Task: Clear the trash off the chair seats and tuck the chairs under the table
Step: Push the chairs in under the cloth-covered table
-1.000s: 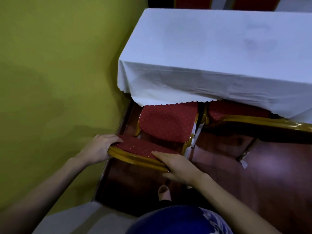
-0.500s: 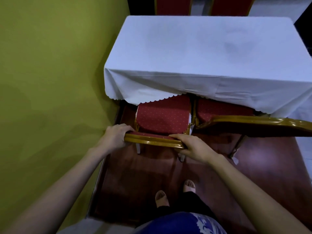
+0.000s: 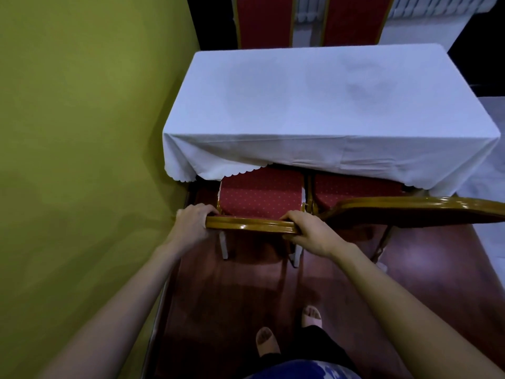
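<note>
Beside wall (image 3: 82, 132), left hand (image 3: 191, 222), right hand (image 3: 308, 231) gripping chair (image 3: 259, 198), seat half under table (image 3: 328, 105)

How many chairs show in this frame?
4. One chair held by both hands, a second chair on its right, two chair backs beyond the table. Others may be hidden.

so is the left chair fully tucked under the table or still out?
Partly in. The left chair seat front sits under the tablecloth hem; most of the seat shows. Both hands hold its backrest.
</note>
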